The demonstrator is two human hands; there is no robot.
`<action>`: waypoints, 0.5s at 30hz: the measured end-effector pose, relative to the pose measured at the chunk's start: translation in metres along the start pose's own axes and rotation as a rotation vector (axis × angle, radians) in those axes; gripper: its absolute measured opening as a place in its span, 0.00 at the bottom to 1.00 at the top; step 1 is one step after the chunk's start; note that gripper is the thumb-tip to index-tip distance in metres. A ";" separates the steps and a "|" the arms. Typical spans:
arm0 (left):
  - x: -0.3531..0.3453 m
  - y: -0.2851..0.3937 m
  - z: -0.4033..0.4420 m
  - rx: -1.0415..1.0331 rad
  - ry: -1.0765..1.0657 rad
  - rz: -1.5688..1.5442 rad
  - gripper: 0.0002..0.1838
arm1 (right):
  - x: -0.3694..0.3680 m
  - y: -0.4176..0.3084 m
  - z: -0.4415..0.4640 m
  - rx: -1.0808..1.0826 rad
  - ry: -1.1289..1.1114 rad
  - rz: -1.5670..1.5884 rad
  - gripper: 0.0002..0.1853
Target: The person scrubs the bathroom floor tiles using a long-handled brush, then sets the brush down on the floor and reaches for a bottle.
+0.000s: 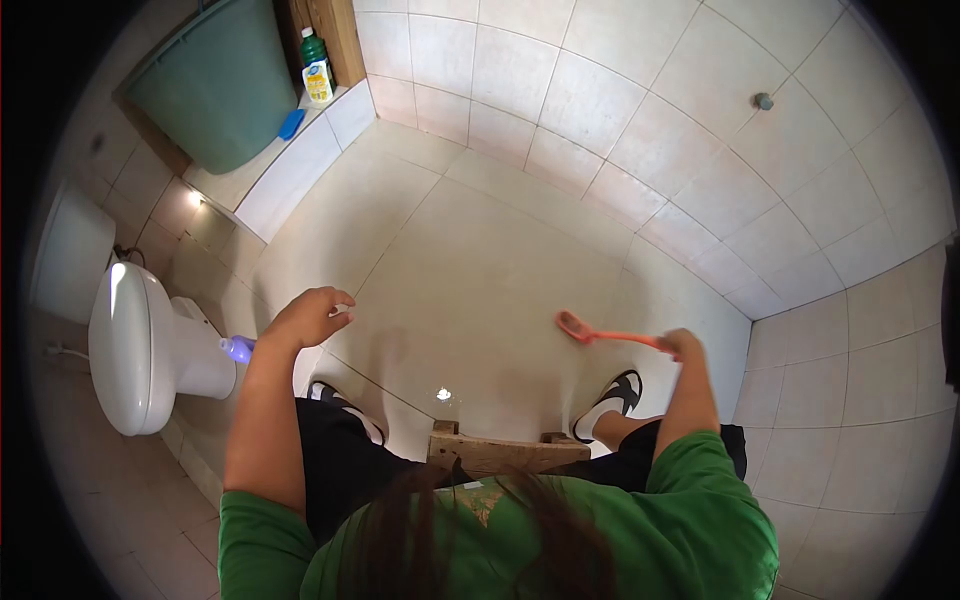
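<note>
My right hand [686,346] is closed around the end of an orange long-handled scrub brush [625,337]. The brush head [574,326] points left, over the pale tiled floor [480,250]. On the other side, my left hand [318,314] hangs in the air with its fingers loosely bent and apart, and I see nothing in it. A purple bottle [236,348] lies behind my left forearm, partly covered by it, close to the toilet's base.
A white toilet [130,350] with its lid down stands at left. On the tiled ledge [300,165] sit a big green tub [215,95], a green bottle with a yellow-white label [317,70] and a blue object [292,124]. A low wooden stool [508,456] is beneath me. Tiled walls [620,90] surround the floor.
</note>
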State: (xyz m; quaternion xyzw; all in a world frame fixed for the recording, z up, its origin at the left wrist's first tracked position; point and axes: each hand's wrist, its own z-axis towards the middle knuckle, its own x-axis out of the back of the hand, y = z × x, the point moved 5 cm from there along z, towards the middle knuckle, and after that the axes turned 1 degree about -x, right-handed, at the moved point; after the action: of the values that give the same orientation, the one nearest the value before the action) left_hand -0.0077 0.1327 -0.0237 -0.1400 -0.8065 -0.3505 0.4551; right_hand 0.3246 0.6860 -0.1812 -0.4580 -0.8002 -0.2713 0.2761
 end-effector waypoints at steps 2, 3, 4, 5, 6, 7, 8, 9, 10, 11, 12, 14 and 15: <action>-0.004 0.007 0.004 -0.027 -0.008 -0.015 0.16 | -0.024 -0.063 -0.012 0.131 0.099 0.090 0.27; -0.004 0.013 0.008 -0.059 -0.004 -0.028 0.16 | -0.035 -0.099 -0.023 0.215 0.269 0.014 0.24; -0.004 0.019 0.012 -0.092 -0.002 -0.039 0.16 | -0.019 -0.135 -0.092 0.348 0.257 0.011 0.20; -0.003 0.022 0.014 -0.096 -0.004 -0.047 0.16 | -0.015 -0.152 -0.117 0.414 0.311 0.038 0.19; -0.004 0.026 0.017 -0.104 -0.006 -0.052 0.16 | -0.012 -0.164 -0.135 0.477 0.369 0.069 0.19; -0.003 0.029 0.020 -0.115 -0.009 -0.056 0.16 | -0.011 -0.177 -0.153 0.546 0.392 -0.019 0.19; -0.002 0.031 0.022 -0.119 -0.005 -0.063 0.16 | -0.011 -0.188 -0.171 0.611 0.416 -0.107 0.20; -0.001 0.031 0.023 -0.120 -0.002 -0.066 0.16 | -0.013 -0.195 -0.193 0.637 0.416 -0.076 0.19; 0.000 0.030 0.024 -0.121 -0.001 -0.072 0.16 | -0.019 -0.199 -0.217 0.663 0.414 -0.047 0.18; 0.000 0.029 0.025 -0.120 0.000 -0.081 0.16 | -0.030 -0.201 -0.240 0.640 0.323 -0.021 0.16; -0.002 0.026 0.027 -0.115 -0.013 -0.096 0.17 | -0.044 -0.204 -0.252 0.643 0.278 0.013 0.15; -0.002 0.031 0.027 -0.105 -0.021 -0.099 0.16 | -0.077 -0.204 -0.249 0.609 0.258 0.095 0.14; -0.002 0.033 0.026 -0.097 -0.026 -0.100 0.16 | -0.090 -0.204 -0.236 0.570 0.280 0.154 0.13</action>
State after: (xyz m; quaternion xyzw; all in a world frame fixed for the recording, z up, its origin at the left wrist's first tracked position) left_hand -0.0048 0.1741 -0.0200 -0.1259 -0.8004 -0.4095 0.4193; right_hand 0.2283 0.3829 -0.1157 -0.3797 -0.7613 -0.0750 0.5202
